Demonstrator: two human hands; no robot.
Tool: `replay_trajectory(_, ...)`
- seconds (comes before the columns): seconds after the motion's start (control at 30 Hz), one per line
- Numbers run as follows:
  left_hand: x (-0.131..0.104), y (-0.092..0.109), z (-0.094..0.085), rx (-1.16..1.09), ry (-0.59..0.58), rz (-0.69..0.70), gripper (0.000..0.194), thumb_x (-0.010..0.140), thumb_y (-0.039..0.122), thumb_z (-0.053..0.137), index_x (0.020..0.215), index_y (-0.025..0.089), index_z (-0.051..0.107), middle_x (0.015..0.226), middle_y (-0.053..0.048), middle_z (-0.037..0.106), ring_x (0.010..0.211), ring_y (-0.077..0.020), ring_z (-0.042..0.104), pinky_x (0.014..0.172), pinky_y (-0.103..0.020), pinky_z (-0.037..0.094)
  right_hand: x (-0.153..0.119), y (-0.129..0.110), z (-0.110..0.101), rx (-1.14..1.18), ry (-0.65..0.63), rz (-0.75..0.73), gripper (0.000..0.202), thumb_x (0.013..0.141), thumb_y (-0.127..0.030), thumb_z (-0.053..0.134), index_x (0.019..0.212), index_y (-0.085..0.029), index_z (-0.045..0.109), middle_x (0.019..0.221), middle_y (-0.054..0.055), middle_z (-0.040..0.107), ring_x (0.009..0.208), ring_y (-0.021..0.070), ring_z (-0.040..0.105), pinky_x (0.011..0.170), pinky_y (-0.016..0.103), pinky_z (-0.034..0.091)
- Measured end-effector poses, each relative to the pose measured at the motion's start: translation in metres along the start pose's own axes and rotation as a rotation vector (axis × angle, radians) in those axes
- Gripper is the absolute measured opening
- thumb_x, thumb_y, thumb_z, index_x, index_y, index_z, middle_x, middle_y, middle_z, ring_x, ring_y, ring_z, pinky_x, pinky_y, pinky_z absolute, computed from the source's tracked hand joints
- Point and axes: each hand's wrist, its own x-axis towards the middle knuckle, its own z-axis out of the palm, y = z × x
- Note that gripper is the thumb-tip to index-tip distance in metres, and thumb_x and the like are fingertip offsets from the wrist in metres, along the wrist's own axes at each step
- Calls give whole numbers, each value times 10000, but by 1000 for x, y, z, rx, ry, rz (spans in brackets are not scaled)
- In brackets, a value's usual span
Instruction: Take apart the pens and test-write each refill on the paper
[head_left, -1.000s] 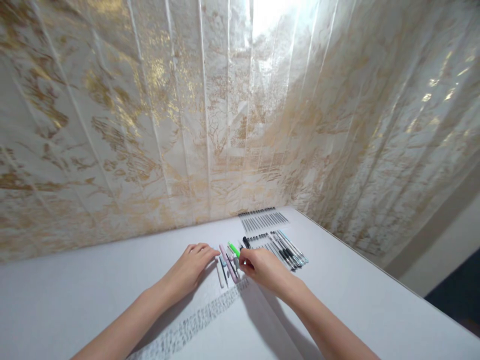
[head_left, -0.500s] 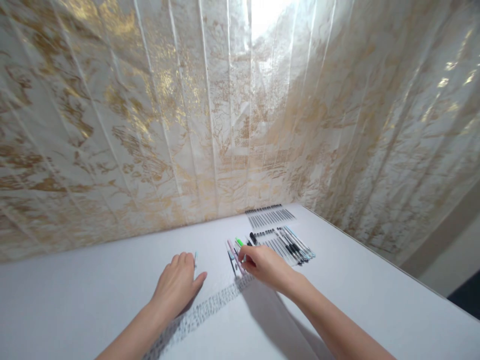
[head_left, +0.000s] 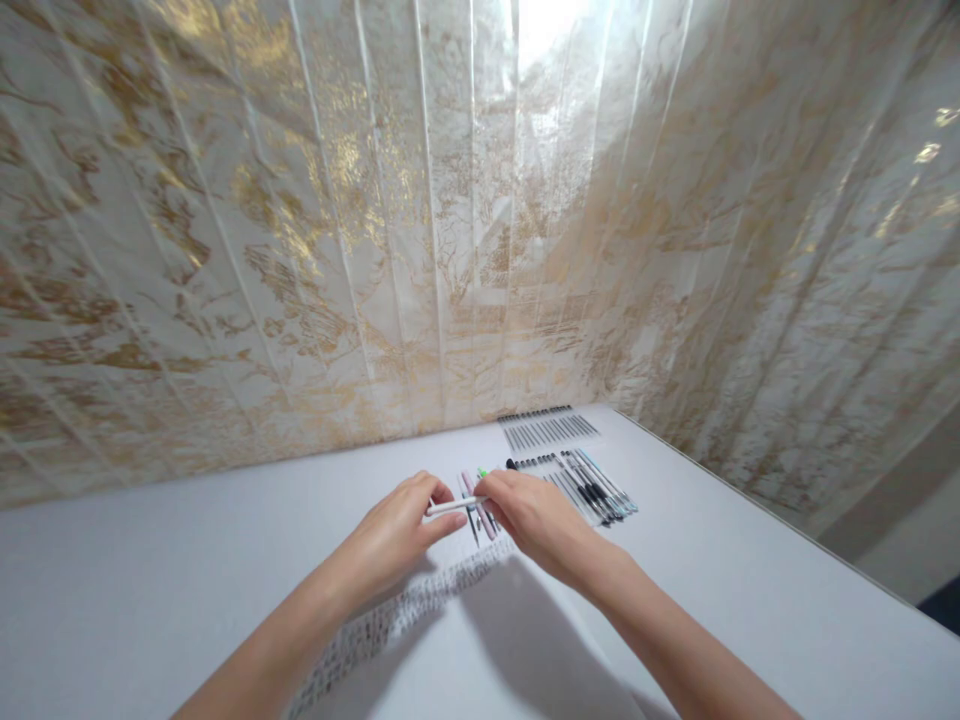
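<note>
A slim white pen (head_left: 454, 505) is held level above the table between my two hands. My left hand (head_left: 401, 525) has its curled fingers and thumb around the pen's left end. At the other end my right hand (head_left: 529, 510) pinches the pen between thumb and fingers, hiding that tip. Just behind and below lie a pink pen (head_left: 488, 523), a dark slim pen (head_left: 473, 525) and a bright green piece (head_left: 482, 472), partly covered by my right hand.
Clear-barrelled pens with black and blue parts (head_left: 600, 490) lie right of my right hand. Farther back is a neat row of dark-capped pens or refills (head_left: 551, 430). A band of small dark marks (head_left: 397, 612) crosses the white table (head_left: 187, 590). A gold-patterned curtain (head_left: 360, 300) hangs behind.
My left hand has lifted from the tabletop and moved right, towards my right hand. The white pen now spans both hands. The view has shifted slightly.
</note>
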Motion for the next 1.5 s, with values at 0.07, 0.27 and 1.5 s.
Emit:
replay_trajectory(0.07, 9, 0, 8, 39, -4, -60, 275, 842, 403, 580, 1012, 187, 572, 1041, -52, 624, 971, -209, 605, 804, -283, 460, -3, 16, -12, -21, 29, 106, 158, 934, -137, 470, 918, -188, 620, 828, 38, 683, 730, 167, 601, 604, 240, 341)
replay_trajectory(0.27, 34, 15, 45, 222, 7, -223, 294, 857, 317, 600, 1040, 87, 587, 1127, -155, 582, 1006, -273, 592, 831, -393, 461, -15, 58, -44, -68, 107, 319, 157, 905, -178, 481, 923, -204, 635, 824, 57, 707, 706, 190, 617, 586, 250, 340)
replay_trajectory(1.5, -22, -71, 36, 62, 197, 133, 150, 901, 239, 354, 801, 231, 467, 774, -23, 621, 726, -206, 575, 688, -310, 422, -2, 43, -13, 281, 56, 47, 162, 861, -99, 563, 876, -204, 685, 845, 26, 689, 812, 197, 550, 754, 303, 395)
